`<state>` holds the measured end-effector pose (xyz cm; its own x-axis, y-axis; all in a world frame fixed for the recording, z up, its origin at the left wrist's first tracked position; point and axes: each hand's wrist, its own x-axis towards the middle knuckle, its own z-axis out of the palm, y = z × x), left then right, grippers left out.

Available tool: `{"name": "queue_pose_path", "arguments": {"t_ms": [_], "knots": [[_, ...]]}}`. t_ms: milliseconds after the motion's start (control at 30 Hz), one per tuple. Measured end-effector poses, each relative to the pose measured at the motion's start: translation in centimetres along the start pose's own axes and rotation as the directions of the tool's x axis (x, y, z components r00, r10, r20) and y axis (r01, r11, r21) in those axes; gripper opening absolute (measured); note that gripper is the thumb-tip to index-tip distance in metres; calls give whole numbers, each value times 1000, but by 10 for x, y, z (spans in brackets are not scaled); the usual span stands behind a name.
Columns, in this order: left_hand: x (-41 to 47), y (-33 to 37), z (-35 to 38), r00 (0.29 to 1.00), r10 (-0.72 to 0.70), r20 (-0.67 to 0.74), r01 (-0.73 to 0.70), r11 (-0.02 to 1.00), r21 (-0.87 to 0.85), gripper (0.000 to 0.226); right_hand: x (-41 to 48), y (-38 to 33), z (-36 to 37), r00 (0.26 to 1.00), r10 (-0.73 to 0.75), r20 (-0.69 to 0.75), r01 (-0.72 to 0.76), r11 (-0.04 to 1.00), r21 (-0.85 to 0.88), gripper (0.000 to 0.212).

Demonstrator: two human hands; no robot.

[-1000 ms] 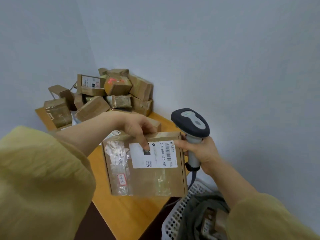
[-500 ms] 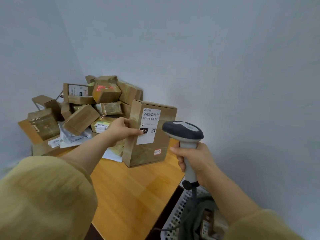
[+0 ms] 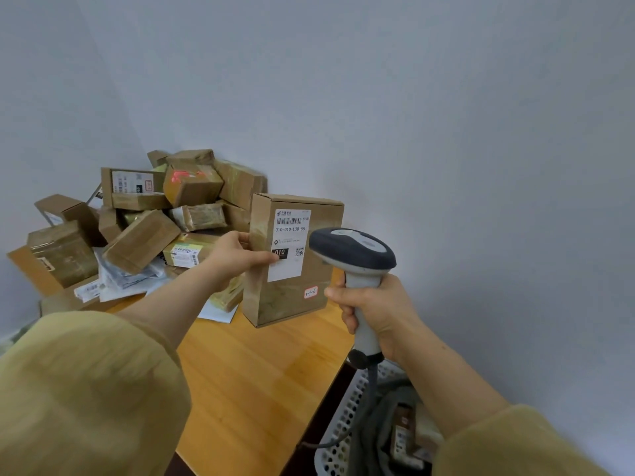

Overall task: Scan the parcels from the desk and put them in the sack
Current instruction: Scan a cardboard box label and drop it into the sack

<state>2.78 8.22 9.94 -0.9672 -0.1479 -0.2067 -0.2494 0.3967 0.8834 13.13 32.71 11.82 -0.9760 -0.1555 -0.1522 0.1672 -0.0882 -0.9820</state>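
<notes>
My left hand (image 3: 237, 257) grips a brown cardboard parcel (image 3: 292, 290) by its left edge and holds it upright over the wooden desk (image 3: 261, 379), its white barcode label facing me. My right hand (image 3: 374, 307) is wrapped round the handle of a grey-and-white barcode scanner (image 3: 354, 250), whose head points at the parcel's label from the right. A pile of several taped brown parcels (image 3: 151, 214) fills the desk's far left corner. Below the desk's right edge a dark grey sack (image 3: 388, 424) sits in a white perforated basket (image 3: 347, 420), with parcels inside it.
Grey walls meet behind the pile and run close along the desk's right side. Loose white papers and flat mailers (image 3: 117, 283) lie under the pile's front. The scanner's cable (image 3: 371, 383) drops toward the basket.
The parcel was turned from flat and near me to upright and farther out over the desk. The scanner dropped lower and now faces the label. The view shifted slightly.
</notes>
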Motion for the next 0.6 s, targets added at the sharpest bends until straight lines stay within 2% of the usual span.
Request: {"name": "queue_pose_path", "arguments": {"t_ms": [100,200,300,367,467,600], "knots": [[0,3,9,1000,-25,2,25,999,-43,60,1,3,-5,999,8,-42,-6,999,42,8],[1,4,25,996,-54,68,61,993,-99,45,7,13,-23,980,56,-193,-40,995,87,10],[2,4,47,986,-85,142,106,983,-147,37,14,36,-63,896,164,-413,-123,985,125,22],[4,3,66,970,-113,217,154,972,-180,31,13,58,-98,830,252,-498,-173,964,200,31],[10,0,103,926,-166,338,244,948,-204,32,-3,87,-140,741,388,-548,-234,914,330,48],[7,-4,170,845,-231,482,325,938,-120,28,-30,112,-172,680,486,-549,-146,824,548,60]]}}
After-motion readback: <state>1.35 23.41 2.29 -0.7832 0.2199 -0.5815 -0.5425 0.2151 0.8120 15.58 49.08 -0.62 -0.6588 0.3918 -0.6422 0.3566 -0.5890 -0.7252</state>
